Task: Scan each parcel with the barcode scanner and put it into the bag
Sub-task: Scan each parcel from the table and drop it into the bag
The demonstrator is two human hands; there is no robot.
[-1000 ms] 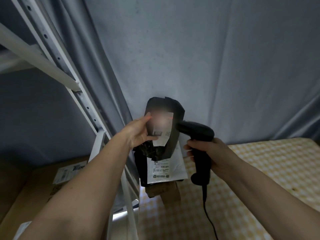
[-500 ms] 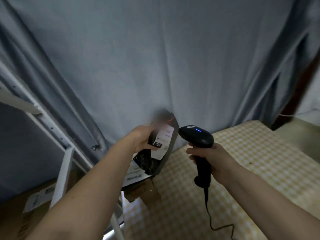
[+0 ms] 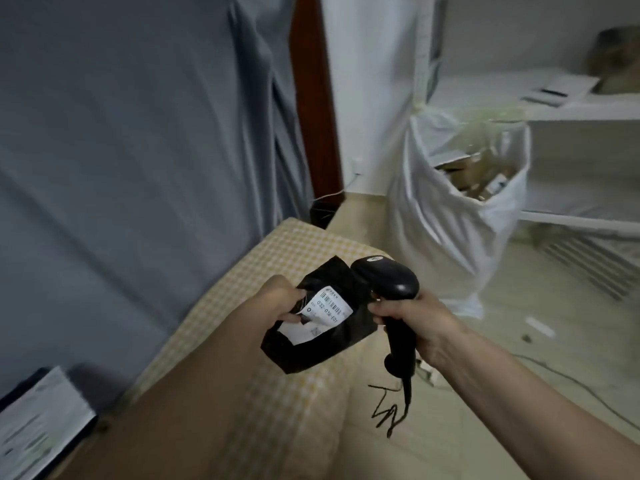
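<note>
Head view first: we hold a black plastic parcel (image 3: 320,329) in our left hand (image 3: 277,301), fingers (image 3: 289,317) pinched closed on its crumpled left edge, beside the white label (image 3: 327,308) with its barcode. Our right hand (image 3: 417,322) wraps tightly around the grip of the black barcode scanner (image 3: 389,299), whose smooth rounded head sits just beside the parcel's upper right corner. Its thin cable (image 3: 389,412) dangles in loose kinks below the handle.

Under both hands runs the rounded edge of a table (image 3: 277,393) covered in yellow-checked cloth; its far corner ends near a dark wooden post (image 3: 313,98). Right of that edge, bare pale floor (image 3: 519,341) lies open up to the white sack-like bag (image 3: 446,216), which stands well apart from the parcel. Its mouth gapes wide, soft and wrinkled, with cardboard boxes visible inside. Behind it stand white shelves (image 3: 581,112). Grey draped curtain (image 3: 138,150) closes off our left side, and another labelled parcel (image 3: 38,424) lies at the lower left corner.
</note>
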